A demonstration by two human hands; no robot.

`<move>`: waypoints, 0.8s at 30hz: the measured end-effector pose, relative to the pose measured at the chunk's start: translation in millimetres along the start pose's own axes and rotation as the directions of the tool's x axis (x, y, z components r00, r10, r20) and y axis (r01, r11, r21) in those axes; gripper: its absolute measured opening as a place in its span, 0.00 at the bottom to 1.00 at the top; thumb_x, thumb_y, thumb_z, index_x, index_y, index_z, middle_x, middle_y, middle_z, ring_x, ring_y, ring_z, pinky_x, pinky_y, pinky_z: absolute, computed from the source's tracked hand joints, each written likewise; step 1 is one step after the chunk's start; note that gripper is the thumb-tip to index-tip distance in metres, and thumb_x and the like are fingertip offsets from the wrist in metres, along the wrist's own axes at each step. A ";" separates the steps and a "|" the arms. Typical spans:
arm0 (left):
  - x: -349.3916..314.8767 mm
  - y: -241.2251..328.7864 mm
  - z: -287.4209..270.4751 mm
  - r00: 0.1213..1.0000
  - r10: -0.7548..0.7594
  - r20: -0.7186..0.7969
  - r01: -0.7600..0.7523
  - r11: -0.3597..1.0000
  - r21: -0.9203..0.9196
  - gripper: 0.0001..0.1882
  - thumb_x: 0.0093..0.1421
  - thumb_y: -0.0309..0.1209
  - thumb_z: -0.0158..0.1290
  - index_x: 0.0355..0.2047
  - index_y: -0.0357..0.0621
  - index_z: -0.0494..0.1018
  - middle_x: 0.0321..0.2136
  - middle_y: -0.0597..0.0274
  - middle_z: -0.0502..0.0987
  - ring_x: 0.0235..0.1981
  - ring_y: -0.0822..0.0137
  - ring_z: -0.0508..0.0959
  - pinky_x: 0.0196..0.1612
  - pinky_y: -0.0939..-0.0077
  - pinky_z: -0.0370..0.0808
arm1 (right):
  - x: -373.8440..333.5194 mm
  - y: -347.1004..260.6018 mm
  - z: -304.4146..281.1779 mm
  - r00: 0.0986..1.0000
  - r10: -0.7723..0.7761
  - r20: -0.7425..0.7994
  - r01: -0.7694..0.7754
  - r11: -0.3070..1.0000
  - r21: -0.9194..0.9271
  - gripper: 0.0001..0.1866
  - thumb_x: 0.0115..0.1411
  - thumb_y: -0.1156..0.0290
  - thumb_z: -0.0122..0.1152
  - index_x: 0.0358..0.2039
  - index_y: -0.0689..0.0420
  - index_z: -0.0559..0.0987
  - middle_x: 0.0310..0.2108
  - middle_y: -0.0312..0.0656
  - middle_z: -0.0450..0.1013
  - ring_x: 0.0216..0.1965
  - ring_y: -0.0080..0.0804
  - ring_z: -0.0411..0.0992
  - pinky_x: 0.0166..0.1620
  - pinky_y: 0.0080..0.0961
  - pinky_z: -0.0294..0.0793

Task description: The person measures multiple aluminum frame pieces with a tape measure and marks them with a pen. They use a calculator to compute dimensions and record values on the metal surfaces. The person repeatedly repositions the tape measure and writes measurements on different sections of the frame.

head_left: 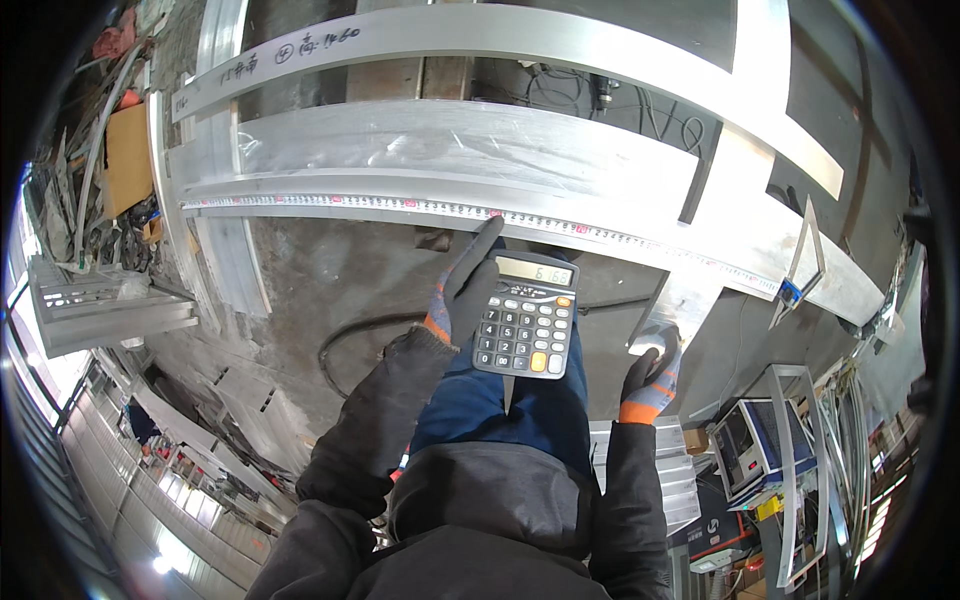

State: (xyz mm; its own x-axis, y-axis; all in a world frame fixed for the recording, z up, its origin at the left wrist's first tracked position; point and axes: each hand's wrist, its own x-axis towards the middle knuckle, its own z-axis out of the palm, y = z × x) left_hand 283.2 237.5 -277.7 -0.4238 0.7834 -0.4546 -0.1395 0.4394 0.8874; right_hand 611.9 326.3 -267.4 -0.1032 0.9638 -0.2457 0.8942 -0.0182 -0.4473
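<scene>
My left hand [462,287], in a grey glove with an orange cuff, grips the left edge of a black desk calculator [505,345] with its lit-up screen facing up. One finger of this hand reaches past the calculator to a tape measure [410,204], touching or nearly touching it. The tape lies stretched along a long silver metal bar [370,187]. To the right, my right hand [652,378], gloved alike, is curled at a flat metal crosspiece [690,300]. Something bright shows by its fingertips; whether it is an object or glare is unclear.
A wide metal profile [330,140] and a handwritten-on bar [420,45] lie beyond the tape. A blue-handled clamp or square [792,290] stands at the right end. Cables [560,88] lie on the floor; a blue-and-white machine [750,455] sits lower right.
</scene>
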 end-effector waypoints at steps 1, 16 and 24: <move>-0.3 0.4 0.1 1.000 0.008 -0.014 -0.008 1.000 -0.003 0.29 0.72 0.23 0.45 0.73 0.39 0.62 0.70 0.48 0.67 0.70 0.61 0.67 0.70 0.70 0.62 | 0.1 0.5 0.1 1.000 -0.005 -0.002 0.005 1.000 0.002 0.21 0.68 0.79 0.50 0.61 0.65 0.74 0.58 0.57 0.75 0.59 0.52 0.74 0.63 0.37 0.70; 5.1 3.9 -5.5 0.992 0.129 0.015 -0.129 0.991 0.038 0.28 0.70 0.19 0.44 0.70 0.36 0.65 0.68 0.47 0.70 0.68 0.59 0.70 0.70 0.70 0.64 | 26.3 -158.2 -4.6 0.968 -0.178 0.178 0.072 0.871 0.485 0.12 0.70 0.78 0.58 0.51 0.62 0.83 0.42 0.48 0.83 0.42 0.32 0.81 0.47 0.26 0.79; 6.3 -0.8 -9.8 0.990 0.128 0.051 -0.130 0.991 0.030 0.32 0.67 0.13 0.41 0.72 0.39 0.64 0.68 0.50 0.71 0.68 0.60 0.71 0.69 0.69 0.67 | 44.9 -220.3 59.8 0.938 -0.318 0.137 0.214 0.842 0.496 0.10 0.60 0.75 0.66 0.43 0.61 0.84 0.39 0.49 0.82 0.41 0.45 0.82 0.46 0.33 0.80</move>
State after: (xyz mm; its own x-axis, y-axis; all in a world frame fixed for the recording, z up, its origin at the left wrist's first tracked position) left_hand 271.8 237.7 -280.5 -0.3923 0.8546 -0.3402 -0.0565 0.3468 0.9363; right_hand 384.1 357.6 -231.3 -0.4410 0.8737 -0.2055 0.5149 0.0587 -0.8553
